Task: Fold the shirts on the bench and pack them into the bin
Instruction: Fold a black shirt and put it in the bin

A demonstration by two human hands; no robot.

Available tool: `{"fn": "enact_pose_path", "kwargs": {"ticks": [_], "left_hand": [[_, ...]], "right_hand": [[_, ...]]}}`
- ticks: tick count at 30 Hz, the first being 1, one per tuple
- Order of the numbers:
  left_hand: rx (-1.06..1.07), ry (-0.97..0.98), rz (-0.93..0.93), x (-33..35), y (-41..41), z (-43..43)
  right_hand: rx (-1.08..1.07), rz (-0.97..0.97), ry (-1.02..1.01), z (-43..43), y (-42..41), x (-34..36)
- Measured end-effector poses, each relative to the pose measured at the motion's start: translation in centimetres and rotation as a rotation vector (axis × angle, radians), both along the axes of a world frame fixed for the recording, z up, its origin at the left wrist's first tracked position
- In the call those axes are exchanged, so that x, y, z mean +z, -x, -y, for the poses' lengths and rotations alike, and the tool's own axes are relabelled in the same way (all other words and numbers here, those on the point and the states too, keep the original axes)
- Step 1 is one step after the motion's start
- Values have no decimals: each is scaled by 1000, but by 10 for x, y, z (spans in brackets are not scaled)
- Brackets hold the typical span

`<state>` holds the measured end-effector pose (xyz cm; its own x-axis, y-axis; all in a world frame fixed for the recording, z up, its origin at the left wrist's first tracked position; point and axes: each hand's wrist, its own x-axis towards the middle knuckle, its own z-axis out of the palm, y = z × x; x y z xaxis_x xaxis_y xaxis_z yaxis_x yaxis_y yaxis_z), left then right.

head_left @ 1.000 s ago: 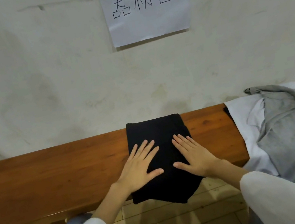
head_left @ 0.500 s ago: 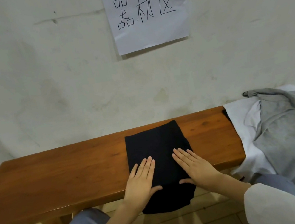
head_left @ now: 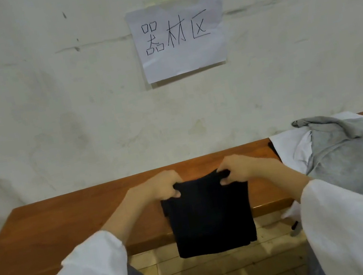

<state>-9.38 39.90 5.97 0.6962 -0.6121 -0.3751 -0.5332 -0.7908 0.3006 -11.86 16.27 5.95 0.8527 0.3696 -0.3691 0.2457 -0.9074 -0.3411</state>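
A folded black shirt (head_left: 210, 214) hangs flat in front of a long wooden table (head_left: 80, 218), its lower edge below the table's front edge. The left hand (head_left: 162, 185) and right hand (head_left: 237, 168) each pinch a top corner, fingers curled tight on the cloth. At the table's right end, a grey shirt (head_left: 354, 160) lies crumpled on a white shirt (head_left: 291, 144). A handwritten paper sign (head_left: 178, 36) is taped to the wall above.
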Motion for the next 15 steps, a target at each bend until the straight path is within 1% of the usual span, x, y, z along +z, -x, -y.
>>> {"fn": "enact_pose_path", "kwargs": {"ticks": [2,4,6,9,11,12,13,15], "left_hand": [[35,-1,127,32,-20,6],[66,19,264,69,-35,9],[104,70,406,102,-43,9],[131,135,612,126,-44,9],[143,139,663,110,-38,8],[147,117,673,92,-33,7],[145,83,663,68,-27,6],[89,-17,590,12,-7,2]], "right_hand": [[-36,122,25,1,-19,31],[-80,307,58,1,-33,66],[-155,502,30,3,-41,94],[-231,767,-41,4,-46,102],[-213,897,-58,3,-39,83],[-181,916,-41,2,-34,66],[-158,870,-6,1,-25,45],[-128,630,79,-1,-1,-7]]}}
